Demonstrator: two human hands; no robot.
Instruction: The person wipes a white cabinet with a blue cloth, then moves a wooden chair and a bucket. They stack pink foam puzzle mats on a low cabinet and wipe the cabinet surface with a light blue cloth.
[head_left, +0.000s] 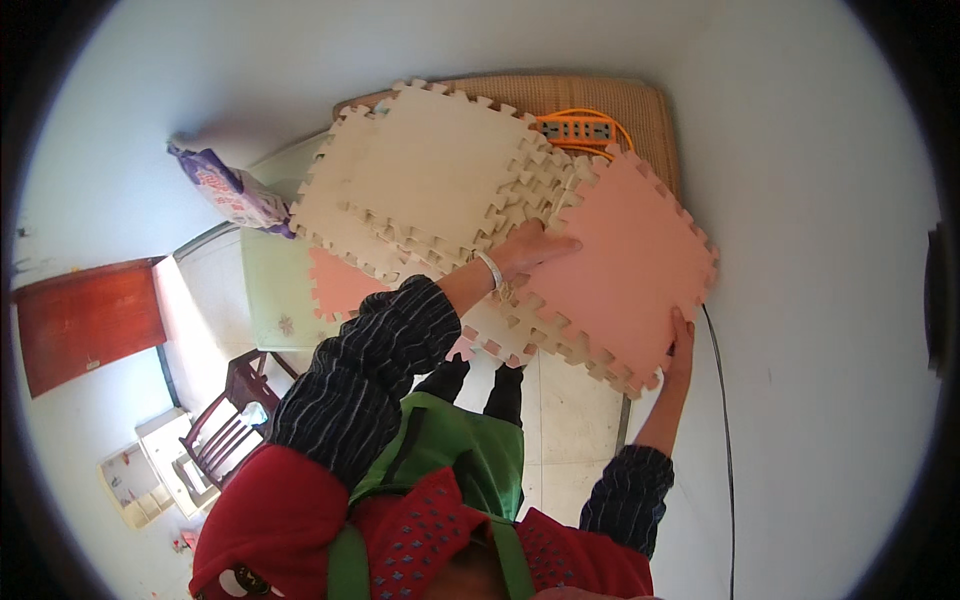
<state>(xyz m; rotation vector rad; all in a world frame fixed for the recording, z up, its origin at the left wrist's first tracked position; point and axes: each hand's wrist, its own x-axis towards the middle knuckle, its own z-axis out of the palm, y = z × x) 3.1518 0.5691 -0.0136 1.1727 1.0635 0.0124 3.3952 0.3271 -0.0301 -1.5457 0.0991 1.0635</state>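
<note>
A pink interlocking foam floor mat (622, 262) lies at the right, atop cream mats whose toothed edges show under it. My left hand (531, 247), with a bracelet at the wrist, reaches over the stack and rests its thumb on the pink mat's left part; its other fingers are partly hidden. My right hand (680, 341) grips the pink mat's right edge. Several cream foam mats (442, 165) are piled to the left. Part of another pink mat (341, 283) pokes out below them.
An orange power strip (576, 131) with its cord lies on a woven mat (637, 97) behind the pile. A purple and white bag (232, 191) stands at the left by a pale green surface (270, 300). A dark wooden chair (225, 442) is at lower left. A black cable (720, 375) runs along the right wall.
</note>
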